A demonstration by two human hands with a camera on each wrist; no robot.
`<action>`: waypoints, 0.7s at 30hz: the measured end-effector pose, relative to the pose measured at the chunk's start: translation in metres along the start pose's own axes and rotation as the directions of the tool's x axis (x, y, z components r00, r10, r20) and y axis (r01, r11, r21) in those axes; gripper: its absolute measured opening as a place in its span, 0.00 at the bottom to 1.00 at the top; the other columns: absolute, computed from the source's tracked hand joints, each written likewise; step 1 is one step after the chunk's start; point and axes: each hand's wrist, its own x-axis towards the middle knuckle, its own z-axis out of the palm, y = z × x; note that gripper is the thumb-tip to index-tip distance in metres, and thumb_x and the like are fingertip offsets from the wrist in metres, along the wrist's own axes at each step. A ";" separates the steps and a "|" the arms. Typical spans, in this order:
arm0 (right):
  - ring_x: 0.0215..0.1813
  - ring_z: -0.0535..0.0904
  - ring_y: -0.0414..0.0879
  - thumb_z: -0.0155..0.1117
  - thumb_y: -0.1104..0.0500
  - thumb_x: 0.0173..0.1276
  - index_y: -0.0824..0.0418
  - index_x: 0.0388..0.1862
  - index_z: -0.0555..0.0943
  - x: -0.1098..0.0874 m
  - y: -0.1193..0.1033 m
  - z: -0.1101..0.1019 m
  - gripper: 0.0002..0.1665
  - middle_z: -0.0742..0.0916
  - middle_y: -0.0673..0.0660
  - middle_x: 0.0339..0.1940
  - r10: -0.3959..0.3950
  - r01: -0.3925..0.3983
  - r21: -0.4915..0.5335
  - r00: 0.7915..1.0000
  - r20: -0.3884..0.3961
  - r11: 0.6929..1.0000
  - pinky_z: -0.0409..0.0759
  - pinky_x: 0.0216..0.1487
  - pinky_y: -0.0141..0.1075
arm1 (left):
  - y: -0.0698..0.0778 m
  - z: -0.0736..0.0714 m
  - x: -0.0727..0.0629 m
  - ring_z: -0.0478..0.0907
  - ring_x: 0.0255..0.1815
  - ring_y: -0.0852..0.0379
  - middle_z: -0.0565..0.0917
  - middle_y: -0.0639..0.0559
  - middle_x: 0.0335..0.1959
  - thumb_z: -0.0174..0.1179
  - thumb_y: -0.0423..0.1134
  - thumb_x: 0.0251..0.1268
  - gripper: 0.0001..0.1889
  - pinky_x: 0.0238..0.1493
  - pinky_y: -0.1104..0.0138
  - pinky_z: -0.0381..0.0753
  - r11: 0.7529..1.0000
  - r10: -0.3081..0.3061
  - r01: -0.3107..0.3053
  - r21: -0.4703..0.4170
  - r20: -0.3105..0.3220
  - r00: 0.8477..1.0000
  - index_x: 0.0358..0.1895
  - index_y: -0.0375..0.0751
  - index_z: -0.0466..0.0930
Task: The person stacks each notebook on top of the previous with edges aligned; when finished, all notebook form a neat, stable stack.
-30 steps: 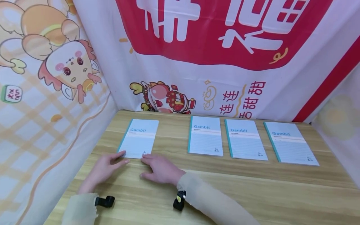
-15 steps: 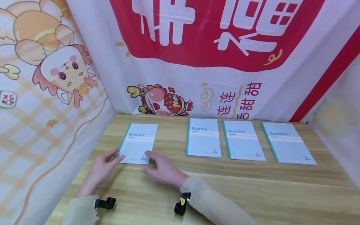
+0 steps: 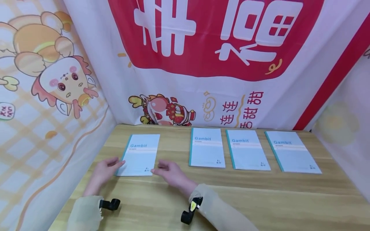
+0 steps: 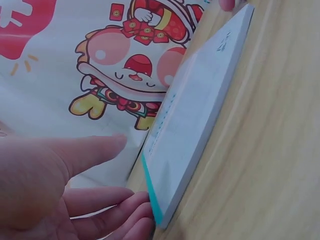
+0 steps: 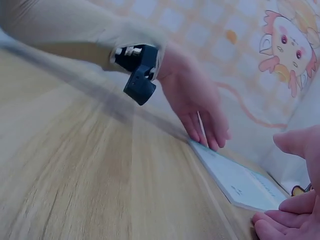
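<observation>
Left hand (image 3: 103,173) and right hand (image 3: 171,173) flank a pale notebook (image 3: 141,157)

The left hand is relaxed, its fingers stretched out to touch the notebook's teal spine, the thumb raised. The right hand is loose too, thumb lifted, close beside the right near corner; I can't tell if it touches. Between them the notebook lies flat at the left of the wooden table (image 3: 231,205): slim, bluish-white, "Gambit" in blue toward its far end, a faint pinkish band below, small dark characters at the near right corner. Well to the right, a second notebook (image 3: 207,152), a third notebook (image 3: 248,154) and a fourth notebook (image 3: 293,155) sit in a row, spines left. Behind the far edge hangs a white cloth (image 3: 115,73) with a red panel (image 3: 208,61).
</observation>
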 end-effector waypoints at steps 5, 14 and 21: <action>0.66 0.76 0.57 0.70 0.43 0.69 0.66 0.71 0.73 -0.002 0.004 -0.001 0.40 0.82 0.59 0.64 0.066 -0.063 0.078 0.997 -0.026 0.995 0.72 0.68 0.54 | -0.001 0.006 0.001 0.71 0.67 0.34 0.71 0.29 0.69 0.58 0.52 0.77 0.35 0.66 0.42 0.70 0.999 -0.011 0.013 -0.044 0.029 1.000 0.71 0.24 0.68; 0.66 0.76 0.56 0.70 0.42 0.68 0.64 0.70 0.75 0.000 0.008 -0.004 0.40 0.82 0.59 0.64 0.070 -0.067 0.125 0.997 -0.020 0.990 0.71 0.68 0.55 | -0.001 0.009 0.016 0.79 0.58 0.40 0.79 0.31 0.62 0.62 0.46 0.73 0.26 0.60 0.46 0.74 0.996 -0.079 0.079 -0.042 -0.001 0.997 0.64 0.29 0.78; 0.66 0.76 0.56 0.70 0.43 0.68 0.64 0.70 0.75 0.002 0.009 -0.006 0.39 0.82 0.59 0.64 0.059 -0.057 0.143 0.998 -0.009 0.988 0.72 0.68 0.54 | -0.005 0.007 0.023 0.83 0.45 0.55 0.79 0.30 0.60 0.65 0.41 0.71 0.27 0.47 0.62 0.85 0.975 -0.114 0.114 -0.193 0.012 0.993 0.64 0.24 0.76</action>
